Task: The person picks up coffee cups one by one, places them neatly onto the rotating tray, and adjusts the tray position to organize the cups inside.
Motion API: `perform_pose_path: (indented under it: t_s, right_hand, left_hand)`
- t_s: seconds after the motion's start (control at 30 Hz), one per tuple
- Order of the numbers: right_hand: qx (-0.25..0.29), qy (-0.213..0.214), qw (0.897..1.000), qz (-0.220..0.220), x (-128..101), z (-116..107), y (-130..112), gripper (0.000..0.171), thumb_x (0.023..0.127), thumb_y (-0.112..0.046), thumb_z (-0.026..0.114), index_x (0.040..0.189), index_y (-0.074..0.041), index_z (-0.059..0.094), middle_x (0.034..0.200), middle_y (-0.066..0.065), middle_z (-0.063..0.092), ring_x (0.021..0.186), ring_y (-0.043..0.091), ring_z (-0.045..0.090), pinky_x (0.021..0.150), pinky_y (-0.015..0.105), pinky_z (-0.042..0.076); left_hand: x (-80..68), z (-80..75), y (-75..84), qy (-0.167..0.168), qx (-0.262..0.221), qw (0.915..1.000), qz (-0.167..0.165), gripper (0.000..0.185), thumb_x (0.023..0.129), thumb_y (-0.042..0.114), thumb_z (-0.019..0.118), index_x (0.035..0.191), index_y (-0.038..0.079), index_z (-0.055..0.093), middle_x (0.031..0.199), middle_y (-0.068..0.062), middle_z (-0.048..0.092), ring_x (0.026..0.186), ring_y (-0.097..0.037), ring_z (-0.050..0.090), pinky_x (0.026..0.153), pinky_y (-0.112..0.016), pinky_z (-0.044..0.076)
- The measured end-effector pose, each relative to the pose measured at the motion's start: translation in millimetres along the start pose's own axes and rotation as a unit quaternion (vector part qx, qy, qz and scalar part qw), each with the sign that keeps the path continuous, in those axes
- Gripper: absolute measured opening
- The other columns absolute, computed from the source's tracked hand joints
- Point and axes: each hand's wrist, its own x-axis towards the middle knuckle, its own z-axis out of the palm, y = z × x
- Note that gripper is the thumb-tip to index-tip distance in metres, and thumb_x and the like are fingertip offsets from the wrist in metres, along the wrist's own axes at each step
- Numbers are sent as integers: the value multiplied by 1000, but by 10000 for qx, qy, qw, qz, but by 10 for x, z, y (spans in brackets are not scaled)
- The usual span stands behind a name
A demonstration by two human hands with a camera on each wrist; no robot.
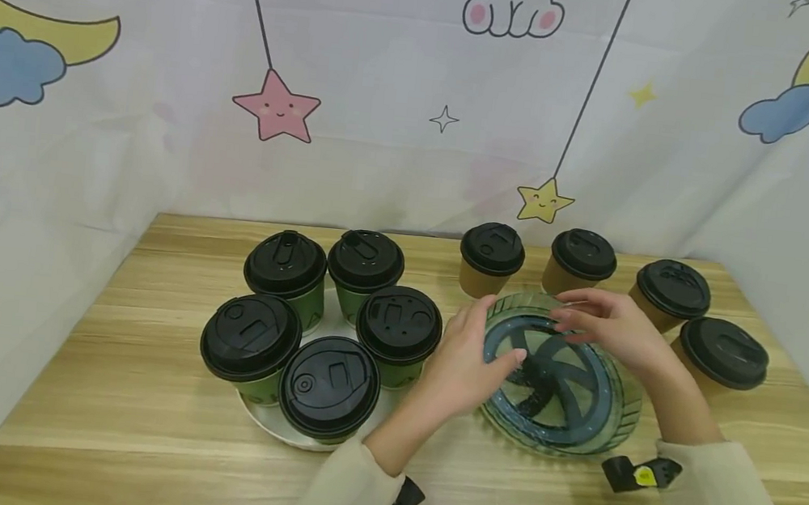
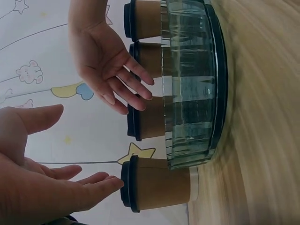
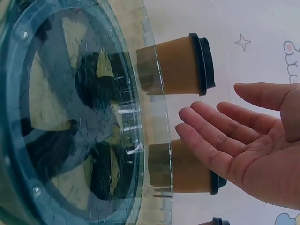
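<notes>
A round, clear greenish dish with a fluted wall stands on the table between the hands. A dark blue ring with spokes shows at its base. My left hand hovers at the dish's left side, fingers extended and thumb apart. Over the far right rim is my right hand, its fingers loosely bent and nothing in them. In the left wrist view, both hands are higher than the dish wall, apart from it. A brown paper cup with a black lid stands beyond the dish.
Several green cups with black lids crowd a white plate on the left. More brown cups with black lids stand behind and right of the dish on the wooden table. A printed curtain hangs behind.
</notes>
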Motion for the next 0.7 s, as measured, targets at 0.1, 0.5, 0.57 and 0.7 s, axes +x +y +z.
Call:
perform_pose_path:
  t_s: [0.1,0.5,0.57,0.7]
  right_hand:
    - [17,19,9999,106,-19,-21,28,43,96,-18,49,129,8,41,119,30,52,100,31,59,81,43,50]
    - [-237,208,9992,248,-154,-208,213,47,96,-23,49,132,6,40,123,28,50,104,28,57,82,42,49]
    - [-208,221,9990,316,-173,-229,245,47,96,-23,49,132,6,40,123,29,49,104,29,57,83,43,48]
    - [-142,245,9990,345,-203,-260,292,47,96,-23,49,131,8,39,122,31,49,102,27,58,83,43,49]
  left_hand:
    - [51,50,-37,70,-15,9999,-100,68,88,35,60,144,18,25,147,-11,24,133,-27,25,97,-51,33]
    - [154,128,-188,152,-353,9993,7,67,88,28,61,143,11,26,146,-15,23,132,-30,26,99,-49,33]
    - [163,133,-206,100,-455,9989,-19,67,88,27,61,143,10,25,146,-15,22,132,-30,25,100,-48,32]
    - [182,143,-254,0,-638,9979,-78,67,89,24,61,143,8,25,145,-16,23,132,-31,25,101,-48,31]
